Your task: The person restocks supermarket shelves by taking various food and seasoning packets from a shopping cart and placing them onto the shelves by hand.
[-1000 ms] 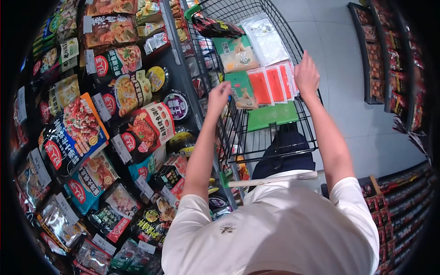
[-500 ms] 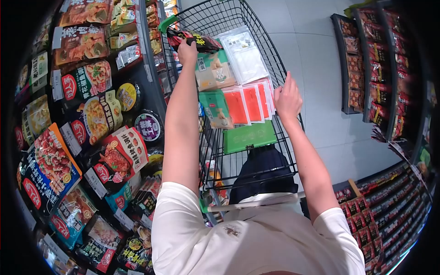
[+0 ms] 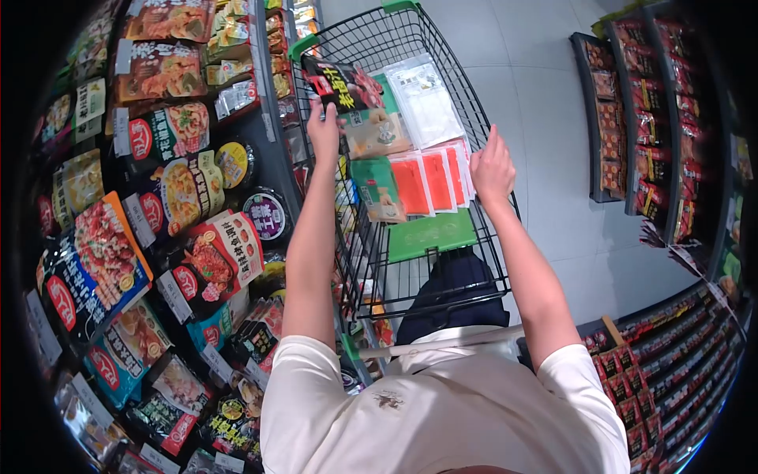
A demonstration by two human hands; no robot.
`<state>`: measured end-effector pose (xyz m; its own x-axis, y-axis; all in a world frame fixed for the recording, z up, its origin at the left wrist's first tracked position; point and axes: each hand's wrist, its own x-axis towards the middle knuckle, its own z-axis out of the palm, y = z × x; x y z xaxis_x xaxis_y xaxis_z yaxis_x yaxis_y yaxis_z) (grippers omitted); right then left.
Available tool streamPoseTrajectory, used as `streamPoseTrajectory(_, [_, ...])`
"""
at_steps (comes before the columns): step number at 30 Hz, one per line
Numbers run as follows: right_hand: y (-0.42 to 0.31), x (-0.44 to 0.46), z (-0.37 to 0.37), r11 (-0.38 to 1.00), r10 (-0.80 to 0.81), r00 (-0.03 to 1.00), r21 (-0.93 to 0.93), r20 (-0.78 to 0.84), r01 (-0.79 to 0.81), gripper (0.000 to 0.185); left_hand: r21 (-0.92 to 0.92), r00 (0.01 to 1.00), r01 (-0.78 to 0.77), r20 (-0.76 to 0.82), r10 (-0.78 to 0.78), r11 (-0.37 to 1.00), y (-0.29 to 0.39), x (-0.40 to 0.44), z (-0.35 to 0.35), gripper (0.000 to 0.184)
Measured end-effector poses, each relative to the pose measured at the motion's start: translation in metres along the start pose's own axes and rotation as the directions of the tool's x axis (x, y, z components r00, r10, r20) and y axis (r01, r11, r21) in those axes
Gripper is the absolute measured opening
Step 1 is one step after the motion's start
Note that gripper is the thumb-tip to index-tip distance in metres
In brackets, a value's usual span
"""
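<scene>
A black sauce packet (image 3: 347,85) with yellow lettering lies in the upper left of the wire shopping cart (image 3: 442,297). Beside its lower left end is my left hand (image 3: 322,130), fingers apart and holding nothing, at the cart's left rim. My right hand (image 3: 493,170) is closed over the right rim, index finger stretched forward. Inside the cart lie two green-and-tan packets (image 3: 375,134), a clear white-printed pouch (image 3: 426,99) and several orange-red packets (image 3: 410,186) in clear sleeves. The right hand is close to these orange-red packets.
A shelf of food pouches (image 3: 185,201) with price tags runs along my left, close to the cart. A green panel (image 3: 432,235) is at the cart's near end. Grey tiled floor (image 3: 545,126) lies to the right, with dark display racks (image 3: 651,118) beyond.
My left hand has let go of the black sauce packet and drawn back toward me. The packet now lies flatter in the cart. My right hand stays on the rim.
</scene>
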<state>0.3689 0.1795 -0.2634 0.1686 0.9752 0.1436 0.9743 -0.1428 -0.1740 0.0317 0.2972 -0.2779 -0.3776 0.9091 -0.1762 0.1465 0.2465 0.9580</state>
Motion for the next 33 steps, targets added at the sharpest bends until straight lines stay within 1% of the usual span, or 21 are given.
streamPoseTrajectory(2, [0.001,-0.002,0.002,0.999,-0.001,1.0,0.037,-0.027,0.002,0.065,0.021,0.993,0.021,0.115,-0.023,1.0,-0.011,-0.034,-0.043,0.024])
streamPoseTrajectory(4, [0.0,-0.001,0.002,0.998,0.002,1.0,0.063,-0.031,0.0,0.065,-0.024,0.998,-0.021,0.054,0.022,0.999,0.017,-0.095,-0.068,0.02])
streamPoseTrajectory(6, [0.001,-0.001,-0.002,0.997,0.014,1.0,0.071,-0.003,-0.013,0.066,-0.195,0.995,0.038,-0.08,-0.054,0.98,0.04,-0.154,-0.097,0.014])
streamPoseTrajectory(7, [0.0,-0.001,-0.005,0.994,0.044,0.995,0.092,0.084,-0.051,0.068,-0.311,0.988,0.064,-0.116,-0.105,0.948,0.051,-0.183,-0.112,0.012])
streamPoseTrajectory(10, [0.003,-0.002,-0.003,0.994,0.018,0.999,0.104,0.045,-0.023,0.07,-0.65,0.946,0.088,-0.183,-0.268,0.755,0.079,-0.263,-0.15,0.006])
streamPoseTrajectory(11, [0.002,-0.002,-0.017,0.985,0.012,0.992,0.167,0.126,-0.033,0.069,-0.662,0.943,0.053,-0.214,-0.256,0.748,0.085,-0.286,-0.159,0.007])
streamPoseTrajectory(14, [0.007,-0.015,-0.023,0.97,-0.216,0.975,0.107,-0.041,0.22,0.069,-0.665,0.935,-0.006,-0.269,-0.232,0.747,0.083,-0.339,-0.189,0.012])
streamPoseTrajectory(15, [0.001,-0.026,-0.036,0.93,-0.181,0.984,0.326,0.008,0.168,0.068,-0.681,0.928,-0.014,-0.281,-0.244,0.732,0.083,-0.352,-0.197,0.01])
streamPoseTrajectory(17, [-0.009,-0.058,-0.061,0.824,-0.198,0.98,0.537,-0.026,0.181,0.066,-0.709,0.932,-0.046,-0.284,-0.225,0.704,0.087,-0.368,-0.208,0.009])
streamPoseTrajectory(18, [-0.017,-0.078,-0.075,0.734,-0.176,0.983,0.672,0.048,0.098,0.065,-0.72,0.939,-0.068,-0.279,-0.199,0.691,0.091,-0.375,-0.214,0.01])
streamPoseTrajectory(20, [-0.036,-0.123,-0.104,0.628,-0.139,0.971,0.775,0.196,-0.066,0.063,-0.729,0.947,-0.118,-0.287,-0.145,0.674,0.094,-0.387,-0.223,0.01])
streamPoseTrajectory(22, [-0.053,-0.169,-0.109,0.507,-0.169,0.971,0.86,0.17,-0.063,0.058,-0.736,0.947,-0.167,-0.306,-0.101,0.656,0.116,-0.399,-0.227,0.009])
streamPoseTrajectory(23, [-0.065,-0.188,-0.125,0.37,-0.171,0.943,0.906,0.286,-0.207,0.057,-0.725,0.938,-0.209,-0.338,-0.074,0.656,0.128,-0.407,-0.228,0.008])
streamPoseTrajectory(24, [-0.071,-0.205,-0.13,0.331,-0.231,0.915,0.911,0.33,-0.245,0.055,-0.715,0.943,-0.231,-0.333,-0.03,0.66,0.141,-0.416,-0.231,0.007])
streamPoseTrajectory(25, [-0.084,-0.22,-0.137,0.207,-0.269,0.9,0.933,0.344,-0.295,0.054,-0.709,0.944,-0.255,-0.331,0.009,0.658,0.15,-0.426,-0.234,0.007])
streamPoseTrajectory(26, [-0.09,-0.227,-0.142,0.217,-0.345,0.854,0.918,0.39,-0.332,0.053,-0.7,0.943,-0.279,-0.329,0.05,0.658,0.159,-0.436,-0.239,0.007])
streamPoseTrajectory(27, [-0.096,-0.23,-0.144,0.171,-0.454,0.769,0.891,0.449,-0.42,0.057,-0.679,0.931,-0.285,-0.364,0.027,0.676,0.179,-0.45,-0.24,0.006])
streamPoseTrajectory(28, [-0.104,-0.232,-0.154,0.144,-0.554,0.667,0.847,0.498,-0.512,0.061,-0.67,0.926,-0.328,-0.367,0.087,0.666,0.189,-0.463,-0.245,0.005])
streamPoseTrajectory(30, [-0.128,-0.238,-0.19,0.027,-0.69,0.436,0.623,0.577,-0.782,0.068,-0.67,0.902,-0.399,-0.409,0.137,0.626,0.209,-0.491,-0.256,0.005])
streamPoseTrajectory(31, [-0.141,-0.245,-0.215,0.006,-0.749,0.299,0.458,0.591,-0.889,0.072,-0.668,0.894,-0.419,-0.42,0.153,0.615,0.212,-0.505,-0.263,0.006])
streamPoseTrajectory(33, [-0.165,-0.26,-0.25,0.022,-0.847,0.21,0.426,0.488,-0.904,0.076,-0.665,0.875,-0.459,-0.455,0.168,0.589,0.222,-0.532,-0.275,0.007])
